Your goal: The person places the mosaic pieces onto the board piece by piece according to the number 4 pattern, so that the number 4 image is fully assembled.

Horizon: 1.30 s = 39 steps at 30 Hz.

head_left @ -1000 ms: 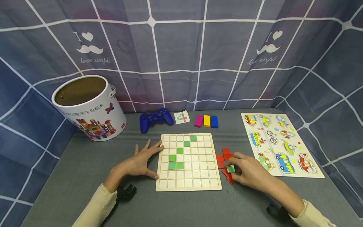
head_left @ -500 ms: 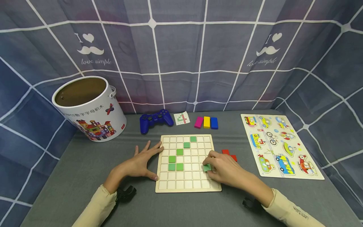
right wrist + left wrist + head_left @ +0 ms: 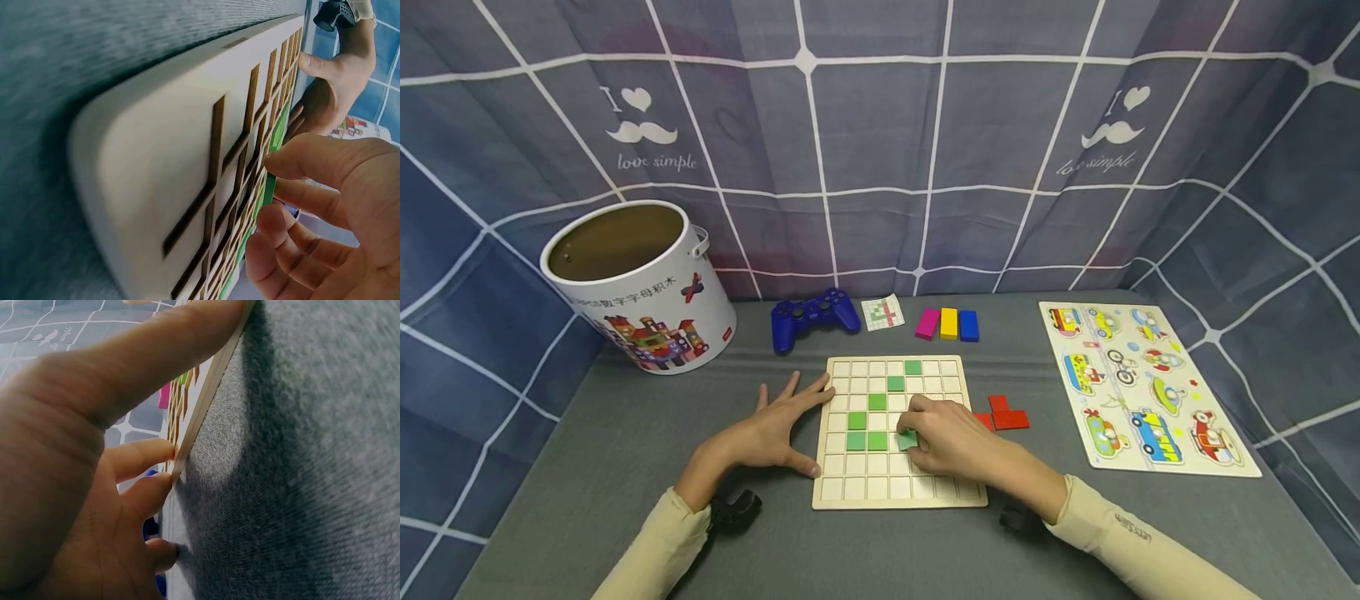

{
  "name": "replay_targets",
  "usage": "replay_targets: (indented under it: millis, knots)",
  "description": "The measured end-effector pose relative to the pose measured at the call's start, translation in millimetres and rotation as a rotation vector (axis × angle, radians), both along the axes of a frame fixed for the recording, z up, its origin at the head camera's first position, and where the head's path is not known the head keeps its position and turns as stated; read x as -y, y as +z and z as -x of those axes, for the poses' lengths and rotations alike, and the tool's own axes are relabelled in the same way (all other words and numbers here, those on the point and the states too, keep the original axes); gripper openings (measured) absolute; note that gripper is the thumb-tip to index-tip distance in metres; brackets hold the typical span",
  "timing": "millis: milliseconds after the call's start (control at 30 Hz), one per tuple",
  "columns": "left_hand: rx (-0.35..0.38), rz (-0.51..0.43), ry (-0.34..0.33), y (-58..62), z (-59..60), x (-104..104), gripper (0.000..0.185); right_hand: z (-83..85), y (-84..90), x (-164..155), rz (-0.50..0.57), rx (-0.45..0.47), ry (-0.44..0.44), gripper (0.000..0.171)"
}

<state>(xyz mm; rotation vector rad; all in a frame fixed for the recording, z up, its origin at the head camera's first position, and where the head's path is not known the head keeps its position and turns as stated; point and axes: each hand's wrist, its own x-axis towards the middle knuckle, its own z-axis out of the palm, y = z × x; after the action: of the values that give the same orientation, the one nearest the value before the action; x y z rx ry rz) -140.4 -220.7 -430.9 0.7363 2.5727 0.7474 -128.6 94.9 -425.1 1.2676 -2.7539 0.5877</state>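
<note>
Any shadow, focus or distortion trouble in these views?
Head: lines on the curtain bend near the sides; board looks fairly sharp. Left wrist: shadow darkens the tabletop by the board; left hand partly shaded. Right wrist: board's near corner looks soft, tabletop blurred.

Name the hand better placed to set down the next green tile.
Probably the right hand: it pinches a green tile over the grid board, while the left hand touches the board's edge.

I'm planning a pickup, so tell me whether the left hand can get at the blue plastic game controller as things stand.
Probably yes: the left hand, spread wide, touches the pale wooden grid board, and nothing visible stands between that hand and the controller.
</note>
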Motion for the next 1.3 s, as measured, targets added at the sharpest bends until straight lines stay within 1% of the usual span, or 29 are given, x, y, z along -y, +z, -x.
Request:
replay_targets:
  millis: [133,467,633,733,900,1067,1300]
  knots:
    - [0.003,0.002,-0.001,0.2,-0.3,0,0.114,0.7,-1.0,7,-0.022,0.002,0.003,0.022]
    - [0.000,-0.001,0.002,2.0,-0.5,1,0.114,1.6,0.8,15,-0.037,0.030,-0.008,0.022]
    - [0.005,0.003,0.010,2.5,-0.9,0,0.114,1.8,1.4,16,-0.050,0.035,-0.012,0.020]
    - [0.003,0.005,0.011,2.4,-0.9,0,0.113,1.2,2.6,12,-0.028,0.037,-0.023,0.018]
    - [-0.002,0.004,0.004,2.0,-0.2,0,0.113,2.1,6.6,-7,0.040,0.038,-0.064,0.014]
    - [-0.001,0.007,0.003,1.4,-0.2,-1,0.114,5.2,9.4,-38,0.088,0.069,-0.120,0.016]
    - [-0.008,0.001,0.004,1.0,-1.0,-1,0.114,9.2,8.2,-84,0.077,0.067,-0.245,0.019]
